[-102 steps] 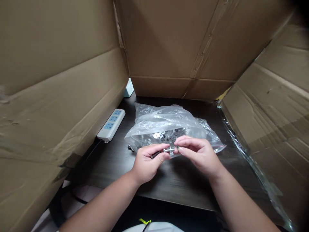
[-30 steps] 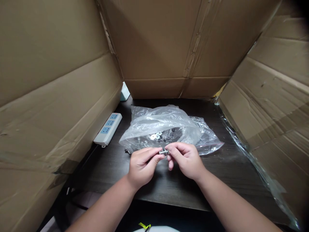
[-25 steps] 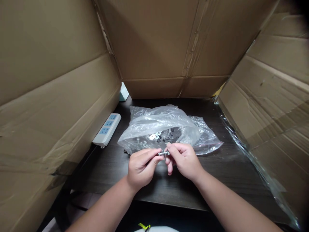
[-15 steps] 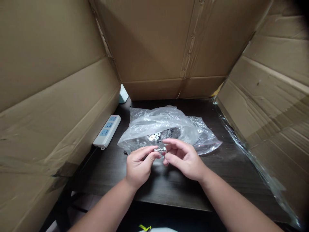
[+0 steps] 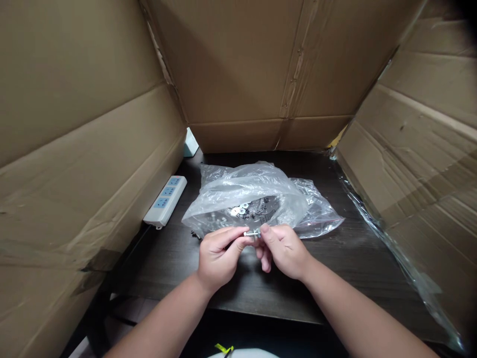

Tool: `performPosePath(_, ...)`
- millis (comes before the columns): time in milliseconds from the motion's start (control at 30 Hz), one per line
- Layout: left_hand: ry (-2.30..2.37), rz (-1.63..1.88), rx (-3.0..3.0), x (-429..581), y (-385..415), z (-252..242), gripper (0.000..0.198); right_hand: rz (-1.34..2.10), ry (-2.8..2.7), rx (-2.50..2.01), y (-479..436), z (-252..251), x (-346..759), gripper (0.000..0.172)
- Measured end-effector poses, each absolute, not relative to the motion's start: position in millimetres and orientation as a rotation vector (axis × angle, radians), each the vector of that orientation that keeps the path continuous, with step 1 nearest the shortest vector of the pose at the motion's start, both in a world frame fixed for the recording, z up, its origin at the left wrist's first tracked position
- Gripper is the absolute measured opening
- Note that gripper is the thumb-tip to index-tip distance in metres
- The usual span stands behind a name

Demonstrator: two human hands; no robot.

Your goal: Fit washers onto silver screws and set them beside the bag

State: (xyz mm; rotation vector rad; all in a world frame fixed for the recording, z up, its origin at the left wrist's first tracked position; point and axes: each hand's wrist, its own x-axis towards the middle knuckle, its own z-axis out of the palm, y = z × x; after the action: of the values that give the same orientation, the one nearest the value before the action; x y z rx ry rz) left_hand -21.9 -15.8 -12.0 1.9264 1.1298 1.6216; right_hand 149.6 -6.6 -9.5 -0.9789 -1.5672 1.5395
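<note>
A small silver bolt (image 5: 251,233) lies crosswise between my hands, just in front of the open plastic bag. My left hand (image 5: 220,253) is closed, thumb and index finger pinching the bolt's left end. At its other end, the thumb and curled fingers of my right hand (image 5: 285,248) close on the hex part, which they partly cover. Whether that part is a nut or the bolt's head I cannot tell. Several shiny washers (image 5: 240,210) and small black screws (image 5: 257,211) lie inside the clear bag (image 5: 219,196).
A white power strip (image 5: 166,201) rests at the left on the dark table (image 5: 156,268). Cardboard walls (image 5: 238,74) stand at the back and both sides. A few small dark screws (image 5: 194,234) lie by the bag's left front corner.
My right hand's fingers have closed from a loose, open curl onto the bolt's right end. The bolt and my left hand have shifted slightly right.
</note>
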Motion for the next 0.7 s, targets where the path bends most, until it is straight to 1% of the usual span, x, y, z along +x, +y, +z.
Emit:
performPosePath(67, 1.176, 1.622, 1.882, -22, -16, -14, 0.013, 1.525, -1.55, -0.941, -6, -12, 150, 0.053)
performPosePath(133, 1.214, 1.625, 1.823, -22, -17, -16, 0.012, 1.497, -1.505, -0.848, -5, -12, 150, 0.038)
performPosePath(167, 1.224, 1.629, 1.789, -22, -17, -17, 0.012, 1.483, -1.483, -0.792, -5, -10, 150, 0.035)
performPosePath(233, 1.221, 1.631, 1.731, -22, -17, -17, 0.012, 1.443, -1.449, -0.7, -6, -7, 149, 0.038)
performPosePath(267, 1.212, 1.629, 1.716, -22, -17, -17, 0.011, 1.418, -1.432, -0.674, -6, -6, 148, 0.035)
performPosePath(333, 1.181, 1.62, 1.729, -21, -16, -15, 0.011, 1.38, -1.406, -0.673, -6, -4, 147, 0.021)
performPosePath(400, 1.151, 1.607, 1.782, -21, -16, -13, 0.01, 1.378, -1.397, -0.727, -7, -2, 146, 0.016)
performPosePath(567, 1.108, 1.573, 1.927, -21, -15, -11, 0.012, 1.4, -1.491, -0.903, -6, 0, 149, 0.021)
performPosePath(633, 1.114, 1.567, 1.967, -21, -15, -11, 0.013, 1.394, -1.546, -0.955, -5, -1, 150, 0.028)
performPosePath(700, 1.114, 1.564, 1.98, -21, -15, -11, 0.014, 1.409, -1.601, -0.995, -3, -4, 151, 0.039)
